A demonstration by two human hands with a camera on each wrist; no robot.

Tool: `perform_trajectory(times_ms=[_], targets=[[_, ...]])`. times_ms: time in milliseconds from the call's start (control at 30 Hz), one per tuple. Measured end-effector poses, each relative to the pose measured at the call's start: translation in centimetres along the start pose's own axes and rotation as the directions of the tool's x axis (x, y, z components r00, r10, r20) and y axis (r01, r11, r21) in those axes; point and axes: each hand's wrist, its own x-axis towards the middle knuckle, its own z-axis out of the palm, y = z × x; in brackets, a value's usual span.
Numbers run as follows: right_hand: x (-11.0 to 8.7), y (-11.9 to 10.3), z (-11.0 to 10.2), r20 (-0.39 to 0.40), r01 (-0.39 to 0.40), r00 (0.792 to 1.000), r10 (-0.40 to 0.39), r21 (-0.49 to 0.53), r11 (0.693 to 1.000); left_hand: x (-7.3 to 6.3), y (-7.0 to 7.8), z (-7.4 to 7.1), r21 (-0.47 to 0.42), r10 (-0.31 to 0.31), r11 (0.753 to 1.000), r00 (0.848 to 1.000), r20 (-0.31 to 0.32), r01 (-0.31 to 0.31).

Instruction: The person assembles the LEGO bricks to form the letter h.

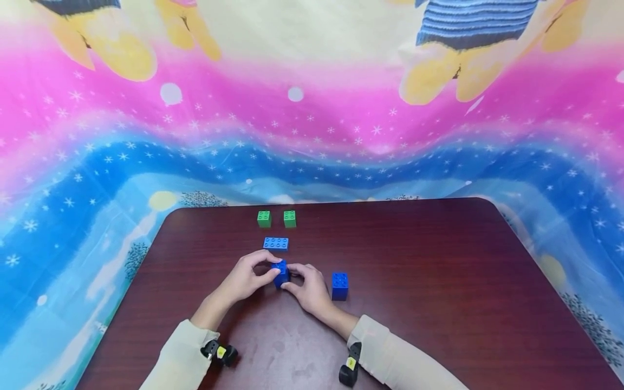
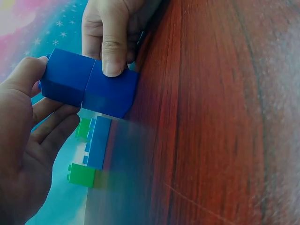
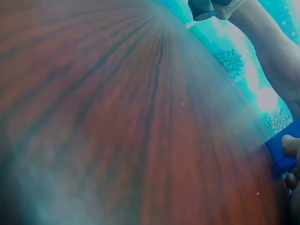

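Two dark blue toy building bricks (image 2: 89,84) stand stacked, one on top of the other, between the hands. My left hand (image 1: 247,279) holds the upper brick between thumb and fingers, near its studs. From the other side, my right hand (image 1: 311,290) pinches the lower brick, its thumb (image 2: 113,65) flat on one face. Only a corner of the blue stack (image 3: 280,152) and a few fingertips show at the right edge of the right wrist view. In the head view, the fingers partly cover the stack (image 1: 281,280).
Another dark blue brick piece (image 1: 339,286) stands right of my right hand. Behind the hands lies a lighter blue eight-stud brick (image 1: 275,244), with two green bricks (image 1: 264,219) farther back. A patterned cloth (image 1: 312,124) hangs beyond the brown table (image 1: 414,260).
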Motion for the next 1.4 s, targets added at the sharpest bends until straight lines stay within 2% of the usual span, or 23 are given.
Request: perform_trajectory(times_ms=[200,400,667,867,1000,1133,1367,1400], targets=[[-0.1,0.0,0.1,-0.001,-0.003,1.000,0.003,-0.018,1.000,0.0,0.3,-0.1,0.005,-0.009,1.000,1.000,0.010,0.009],[0.0,0.1,0.1,-0.009,0.005,1.000,-0.005,-0.027,1.000,0.2,0.3,-0.4,0.043,0.018,0.999,0.999,0.039,-0.020],[-0.1,-0.1,0.2,0.011,-0.018,1.000,0.018,-0.029,0.999,-0.1,-3.1,0.4,0.054,-0.011,0.998,1.000,0.027,0.009],[0.1,-0.1,0.2,0.000,-0.013,1.000,0.013,-0.028,1.000,0.2,-3.8,0.2,0.040,0.005,0.999,1.000,0.030,-0.006],[0.1,-0.1,0.1,0.004,-0.015,1.000,0.015,-0.023,1.000,0.3,-3.6,0.0,0.051,0.026,0.998,0.999,0.043,-0.028],[0.2,0.0,0.2,0.001,-0.014,1.000,0.014,-0.019,1.000,0.3,-3.7,0.2,0.053,0.036,0.998,0.999,0.030,-0.038],[0.1,-0.1,0.2,0.009,-0.022,1.000,0.022,-0.014,1.000,-0.1,-0.2,0.0,0.027,-0.003,1.000,1.000,0.012,0.003],[0.0,-0.1,0.2,0.007,-0.021,1.000,0.021,-0.013,1.000,-0.1,-0.2,0.0,0.020,-0.010,1.000,1.000,0.010,0.010]])
